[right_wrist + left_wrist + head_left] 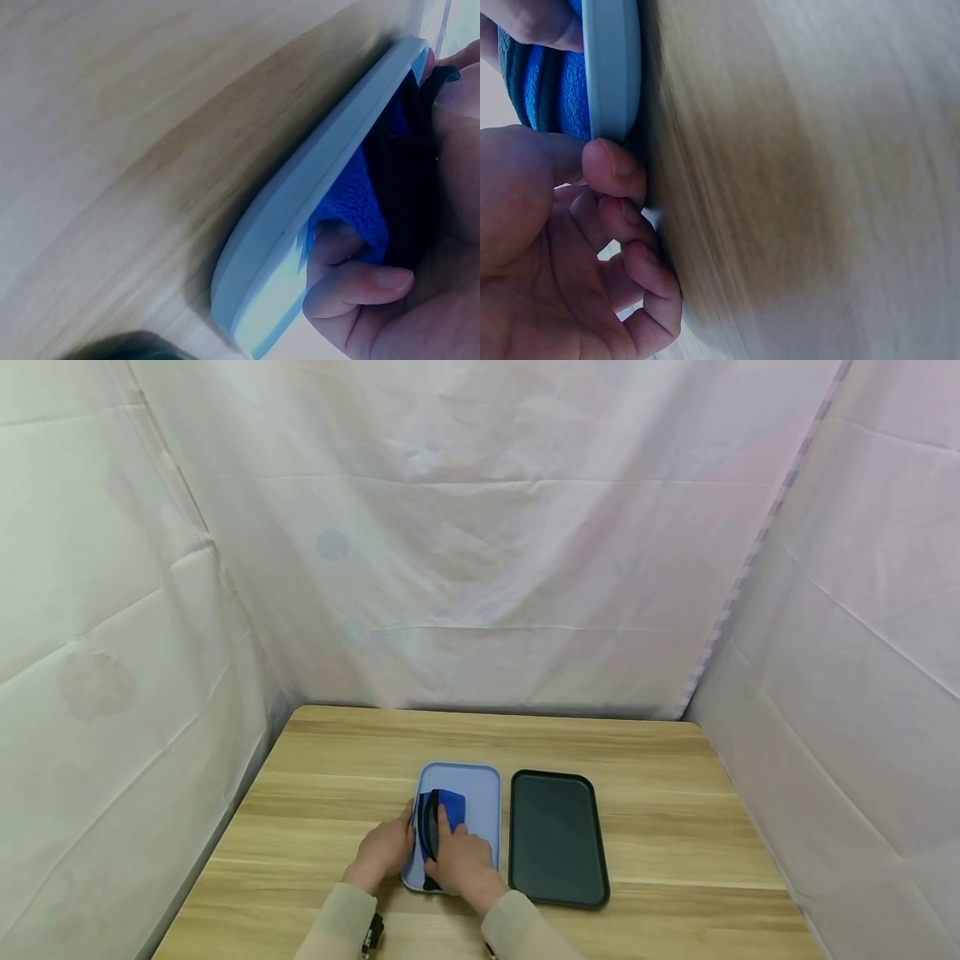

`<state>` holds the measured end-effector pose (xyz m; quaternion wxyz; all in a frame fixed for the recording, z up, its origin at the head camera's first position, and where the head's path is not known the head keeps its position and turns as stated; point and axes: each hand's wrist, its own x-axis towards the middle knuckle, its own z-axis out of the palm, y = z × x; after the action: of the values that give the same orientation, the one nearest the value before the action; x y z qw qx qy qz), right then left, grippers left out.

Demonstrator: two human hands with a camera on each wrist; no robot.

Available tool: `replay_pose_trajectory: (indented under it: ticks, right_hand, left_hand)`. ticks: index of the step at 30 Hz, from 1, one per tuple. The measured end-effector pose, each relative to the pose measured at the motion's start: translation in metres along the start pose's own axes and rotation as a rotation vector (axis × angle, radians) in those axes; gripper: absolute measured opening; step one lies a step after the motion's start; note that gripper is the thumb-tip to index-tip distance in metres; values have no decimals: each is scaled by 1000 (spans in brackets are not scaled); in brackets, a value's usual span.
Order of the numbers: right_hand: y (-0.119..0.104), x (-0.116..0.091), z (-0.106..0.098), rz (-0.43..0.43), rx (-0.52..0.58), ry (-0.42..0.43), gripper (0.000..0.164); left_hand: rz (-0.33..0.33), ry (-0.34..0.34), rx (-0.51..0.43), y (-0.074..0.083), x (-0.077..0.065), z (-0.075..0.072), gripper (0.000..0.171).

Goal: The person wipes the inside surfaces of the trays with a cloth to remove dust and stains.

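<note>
The blue-and-black fabric bundle (453, 802) is probably soft, light, best held mid-length. Right grip (461, 858) holds it; left grip (386, 847) touches the pale-blue plastic tray's (484, 795) left edge, pinch unclear.

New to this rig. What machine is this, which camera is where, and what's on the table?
No machine: a person works with two bare hands. The wide picture comes from a head-worn camera looking forward and down; the two close-ups come from cameras on the left and right wrists, so they look tilted.

On the wood-grain table, a light-blue rectangular tray lies beside a dark rectangular tray. Pale fabric sheets hang around.

The right hand grips a blue and black fabric item on the light-blue tray. The left hand touches that tray's left edge; whether it grips is unclear. What the fabric item is, I can't tell.
</note>
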<state>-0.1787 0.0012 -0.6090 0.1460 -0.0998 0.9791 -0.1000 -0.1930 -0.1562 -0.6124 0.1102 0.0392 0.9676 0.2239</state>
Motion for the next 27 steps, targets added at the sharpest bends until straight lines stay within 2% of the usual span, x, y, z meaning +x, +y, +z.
replay_pose_trajectory:
  ticks: [16,27]
  right_hand:
    - [15,-3,-1,-11,-22,15,95]
    - [20,-9,-6,28,-30,-5,94]
  left_hand:
    - [-21,-4,-12,-1,1,-1,57]
    - [-10,2,-11,-4,3,3,57]
